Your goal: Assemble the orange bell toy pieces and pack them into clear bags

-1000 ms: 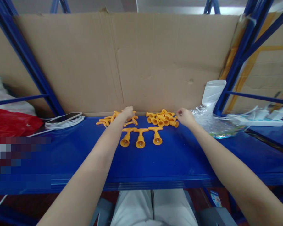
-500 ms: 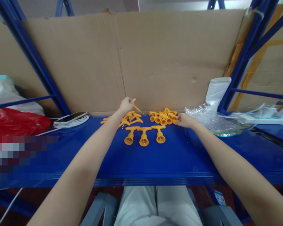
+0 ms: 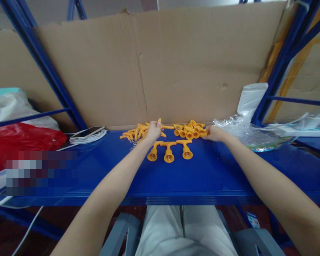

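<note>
My left hand (image 3: 154,130) is closed on a yellow T-shaped corkscrew handle (image 3: 160,122), whose screw points right toward the cups. Behind and left of that hand lies a pile of similar corkscrew handles (image 3: 132,133) with metal spirals. My right hand (image 3: 214,133) has its fingers closed around a yellow bell-shaped cup (image 3: 204,134) at the right end of a heap of cups (image 3: 189,135). In front of both piles three joined corkscrews (image 3: 169,153) lie in a row, handles away from me and bell mouths toward me.
All this lies on a blue shelf (image 3: 192,181) backed by a cardboard sheet (image 3: 181,64). To the left are a phone (image 3: 88,132), a coiled white cable (image 3: 93,138) and a red bag (image 3: 26,142). Clear plastic wrap (image 3: 245,133) and a power strip (image 3: 296,131) are on the right.
My left hand has come down and to the right with the corkscrew handle, closer to the cups. My right hand stays at the cup heap's right end. The whole view has shifted slightly.
</note>
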